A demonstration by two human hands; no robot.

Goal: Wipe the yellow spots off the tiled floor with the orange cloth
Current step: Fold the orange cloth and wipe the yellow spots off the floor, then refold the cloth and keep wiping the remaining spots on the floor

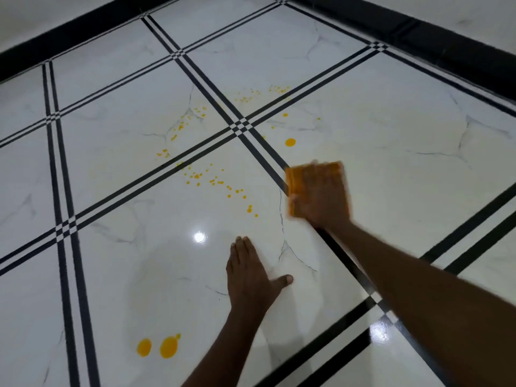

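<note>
The right hand (321,202), blurred, lies over the orange cloth (312,177) on the tiled floor (405,135); I cannot tell its grip. The left hand (248,277) rests flat, fingers straight. Yellow spots (290,142) dot the tiles around.

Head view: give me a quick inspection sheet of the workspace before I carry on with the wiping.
Surface: glossy white marble-look tiled floor with double black stripes; a light glare shows on it.
Job's things: orange cloth, motion-blurred, on a black stripe; yellow spots scattered ahead of the hands; one round drop beyond the cloth; two large drops near the left forearm.
Clutter: nothing seen.
Grippers: right hand lies on top of the cloth, blurred, so its grip is unclear; left hand flat on the tile, fingers straight.
Cables: nothing seen.
Surroundings: black skirting along the far walls.
</note>
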